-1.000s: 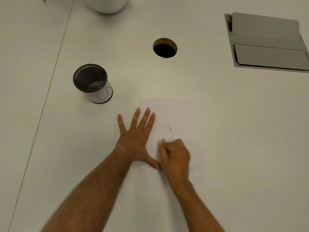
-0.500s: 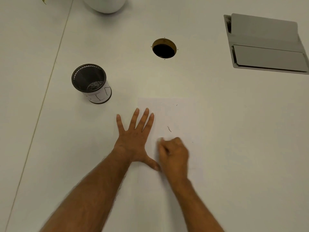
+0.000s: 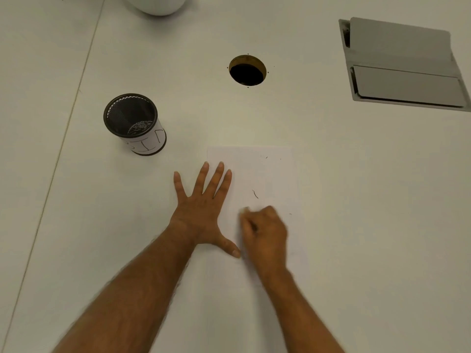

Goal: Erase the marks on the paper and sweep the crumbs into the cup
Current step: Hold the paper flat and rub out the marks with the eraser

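Note:
A white sheet of paper (image 3: 275,174) lies on the white table. A short dark curl (image 3: 255,194) and a few tiny dark specks (image 3: 266,157) lie on it. My left hand (image 3: 204,207) lies flat with fingers spread, pressing the paper's left edge. My right hand (image 3: 263,231) is curled, blurred, on the paper just right of my left thumb; a pale tip (image 3: 245,209) shows at its fingertips, seemingly an eraser. The black mesh cup (image 3: 133,123) with a white label stands to the far left of the paper.
A round cable hole (image 3: 247,70) opens in the table beyond the paper. A grey hatch cover (image 3: 405,64) sits at the far right. A white rounded pot (image 3: 156,3) stands at the top edge. A table seam (image 3: 68,123) runs down the left.
My right hand shifts slightly over the same spot on the paper and is blurred. My left hand and the cup stay put.

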Available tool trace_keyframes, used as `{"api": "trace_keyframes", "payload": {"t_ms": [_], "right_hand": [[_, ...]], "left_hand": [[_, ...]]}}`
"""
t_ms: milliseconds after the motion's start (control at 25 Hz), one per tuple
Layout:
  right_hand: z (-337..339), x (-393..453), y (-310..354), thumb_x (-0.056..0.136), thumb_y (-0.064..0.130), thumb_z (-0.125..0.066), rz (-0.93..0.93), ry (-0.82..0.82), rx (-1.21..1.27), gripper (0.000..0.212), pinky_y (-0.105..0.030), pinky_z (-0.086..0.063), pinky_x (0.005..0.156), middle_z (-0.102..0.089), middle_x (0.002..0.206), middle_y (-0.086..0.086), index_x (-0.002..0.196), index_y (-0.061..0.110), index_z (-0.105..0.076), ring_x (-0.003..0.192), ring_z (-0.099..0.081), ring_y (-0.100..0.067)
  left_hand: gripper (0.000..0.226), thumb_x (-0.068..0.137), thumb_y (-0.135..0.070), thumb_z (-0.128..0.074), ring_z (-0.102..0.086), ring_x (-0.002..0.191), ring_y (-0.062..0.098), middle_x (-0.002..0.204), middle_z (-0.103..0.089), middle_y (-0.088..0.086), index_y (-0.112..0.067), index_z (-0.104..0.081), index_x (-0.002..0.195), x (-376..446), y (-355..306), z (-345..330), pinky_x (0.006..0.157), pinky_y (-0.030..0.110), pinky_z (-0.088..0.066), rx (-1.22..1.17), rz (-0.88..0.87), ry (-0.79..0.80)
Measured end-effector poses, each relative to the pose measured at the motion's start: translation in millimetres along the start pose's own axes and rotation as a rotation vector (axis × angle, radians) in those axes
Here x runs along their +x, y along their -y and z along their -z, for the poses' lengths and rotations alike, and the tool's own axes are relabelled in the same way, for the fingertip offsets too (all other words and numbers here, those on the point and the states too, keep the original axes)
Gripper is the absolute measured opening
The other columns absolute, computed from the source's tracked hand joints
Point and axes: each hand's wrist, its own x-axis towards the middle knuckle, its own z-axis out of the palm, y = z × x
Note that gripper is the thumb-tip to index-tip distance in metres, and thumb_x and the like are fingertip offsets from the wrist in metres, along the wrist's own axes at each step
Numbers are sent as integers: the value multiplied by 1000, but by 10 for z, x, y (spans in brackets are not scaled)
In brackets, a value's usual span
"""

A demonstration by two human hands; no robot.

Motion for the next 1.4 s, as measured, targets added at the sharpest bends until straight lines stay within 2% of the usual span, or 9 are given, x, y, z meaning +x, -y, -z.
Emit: {"api": "trace_keyframes", "payload": {"t_ms": [120, 320, 400, 560, 760, 880, 1080, 1240, 1400], "right_hand": [[-89, -113, 109, 94, 21, -63, 100, 84, -35, 30, -30, -44, 54, -54, 68, -3, 69, 5, -66, 63, -50, -16], [362, 293, -395, 92, 19, -66, -161, -117, 17, 23, -31, -48, 64, -57, 71, -8, 74, 7, -75, 61, -57, -21], [268, 185, -242, 92, 17, -66, -124, -108, 11, 25, -34, -47, 61, -56, 69, -8, 70, 7, -73, 60, -55, -21], [-158, -218, 231, 95, 22, -61, 97, 132, 9, 29, -30, -46, 57, -57, 71, -4, 73, 6, -69, 66, -53, -16], [338, 15, -359, 90, 13, -69, -32, -68, -67, 23, -30, -45, 57, -55, 66, -8, 69, 6, -72, 59, -56, -26], [437, 42, -376, 89, 14, -71, -143, -115, 6, 17, -22, -43, 59, -57, 69, -6, 75, 8, -76, 59, -57, -19], [-98, -310, 199, 94, 21, -62, 80, 144, 28, 27, -31, -44, 54, -52, 69, -3, 73, 6, -70, 63, -51, -16], [261, -137, -347, 89, 14, -71, -37, -57, -14, 22, -31, -43, 54, -52, 64, -4, 69, 7, -73, 55, -51, -18], [397, -103, -444, 87, 15, -74, -181, -143, 110, 10, -11, -41, 60, -58, 68, -2, 80, 9, -78, 59, -57, -12]], "left_hand": [[164, 36, -113, -36, 46, 144, 30, 158, 48, 1, -23, 44, 147, 1, 12, -14, 103, 81, 21, 11, 9, -10], [173, 20, -116, -28, 46, 144, 29, 157, 49, -1, -24, 43, 149, -1, -1, 24, 102, 80, 25, -5, -4, 19], [171, 22, -116, -25, 45, 145, 29, 157, 50, -2, -24, 43, 148, 0, -8, 18, 101, 79, 29, -8, 1, 16], [134, 71, -93, -41, 45, 145, 29, 155, 52, 0, -26, 48, 144, 2, 7, -47, 105, 83, 15, 8, 18, -54], [173, 20, -116, -27, 47, 144, 28, 155, 52, -2, -24, 44, 147, -1, -12, 21, 100, 78, 31, -2, 3, 15], [173, 20, -115, -29, 46, 144, 29, 155, 52, -2, -24, 44, 148, -5, -14, 38, 101, 79, 28, -19, 3, 24], [147, 59, -101, -43, 44, 145, 31, 154, 53, 0, -23, 46, 146, 1, 6, -33, 105, 83, 18, 20, 19, -29], [172, 20, -116, -26, 45, 145, 29, 156, 50, -2, -24, 43, 148, -5, -6, 15, 101, 81, 26, -12, -3, 10], [173, 20, -116, -27, 45, 145, 29, 156, 50, -1, -23, 43, 148, -4, -9, 22, 103, 83, 19, -18, 2, 22]]}}
